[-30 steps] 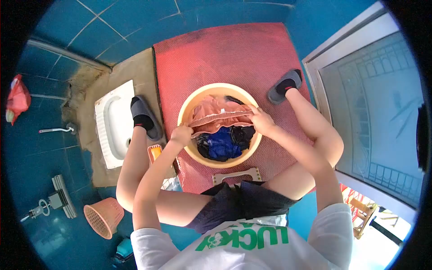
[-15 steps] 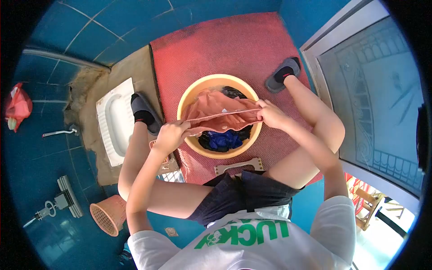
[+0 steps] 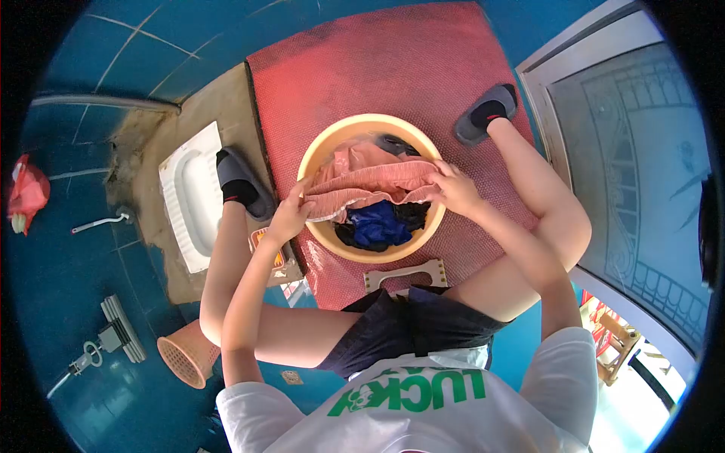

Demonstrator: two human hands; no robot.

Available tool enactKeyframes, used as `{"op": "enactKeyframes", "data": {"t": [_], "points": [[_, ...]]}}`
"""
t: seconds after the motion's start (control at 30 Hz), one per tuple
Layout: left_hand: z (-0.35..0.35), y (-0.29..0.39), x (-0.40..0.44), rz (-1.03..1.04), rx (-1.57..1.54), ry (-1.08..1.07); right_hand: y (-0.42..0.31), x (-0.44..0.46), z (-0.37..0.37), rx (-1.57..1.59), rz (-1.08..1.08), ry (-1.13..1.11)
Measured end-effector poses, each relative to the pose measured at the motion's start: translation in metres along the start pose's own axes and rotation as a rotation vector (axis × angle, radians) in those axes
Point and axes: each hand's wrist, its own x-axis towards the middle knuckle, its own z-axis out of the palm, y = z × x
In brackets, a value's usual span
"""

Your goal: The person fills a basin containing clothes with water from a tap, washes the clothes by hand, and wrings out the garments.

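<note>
A salmon-pink garment (image 3: 370,181) with a gathered, elastic-looking waistband is stretched across a yellow basin (image 3: 317,143). My left hand (image 3: 289,214) is closed on its left end, near the basin's left rim. At the opposite end, my right hand (image 3: 455,189) grips the band by the right rim. The rest of the pink cloth hangs down into the basin, where some water shows. Below the band lie a blue cloth (image 3: 380,226) and dark clothes (image 3: 349,235); another dark piece (image 3: 396,145) shows at the back.
The basin stands on a red textured mat (image 3: 362,68), between my slippered feet. A white squat toilet (image 3: 190,198) is at the left. A peach waste basket (image 3: 185,355) and a mop (image 3: 117,332) are lower left. A door (image 3: 627,166) borders the right side.
The waistband has turned and spread, showing a broader gathered strip. Both hands have shifted slightly, and more of the blue cloth shows below. The whole view has moved a little.
</note>
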Motion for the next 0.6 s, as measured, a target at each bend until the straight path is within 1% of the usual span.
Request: {"op": "enactKeyframes", "data": {"t": [0.03,0.07,0.1,0.17,0.2,0.23,0.3,0.33,0.37,0.4,0.43,0.47,0.5,0.57,0.6], "points": [[0.000,-0.007,0.001,-0.097,0.080,-0.020,-0.001,0.000,0.001,0.073,0.043,-0.038],[-0.002,-0.013,0.001,-0.193,0.162,-0.040,-0.003,0.001,0.003,0.128,0.098,0.022],[-0.004,-0.020,0.000,-0.192,0.161,-0.040,-0.002,0.004,0.002,0.127,0.100,0.022],[-0.010,-0.020,-0.001,-0.309,-0.128,-0.246,-0.002,0.013,-0.002,0.351,0.199,0.114],[-0.013,-0.020,-0.002,-0.310,-0.127,-0.247,0.001,0.016,-0.004,0.346,0.206,0.129],[-0.017,-0.015,0.000,-0.295,-0.130,-0.204,0.001,0.019,-0.008,0.346,0.207,0.129],[-0.028,0.002,0.002,-0.273,-0.136,-0.160,-0.005,0.023,-0.022,0.469,0.155,0.256],[-0.039,0.018,0.002,-0.279,-0.200,-0.083,-0.013,0.025,-0.032,0.527,0.150,0.300],[-0.048,0.032,0.003,-0.283,-0.264,-0.003,-0.018,0.024,-0.042,0.520,0.146,0.304],[-0.054,0.043,0.002,-0.271,-0.264,0.004,-0.023,0.024,-0.053,0.541,0.100,0.332],[-0.061,0.055,0.000,-0.232,-0.358,0.069,-0.027,0.025,-0.061,0.562,0.050,0.361],[-0.067,0.062,-0.002,-0.189,-0.451,0.134,-0.029,0.026,-0.067,0.634,0.029,0.358],[-0.072,0.064,-0.003,-0.171,-0.447,0.145,-0.034,0.027,-0.074,0.628,0.012,0.369],[-0.082,0.071,-0.007,-0.126,-0.442,0.188,-0.056,0.026,-0.096,0.740,0.022,0.377],[-0.084,0.078,-0.007,-0.143,-0.528,0.201,-0.071,0.027,-0.109,0.825,0.026,0.362]]}}
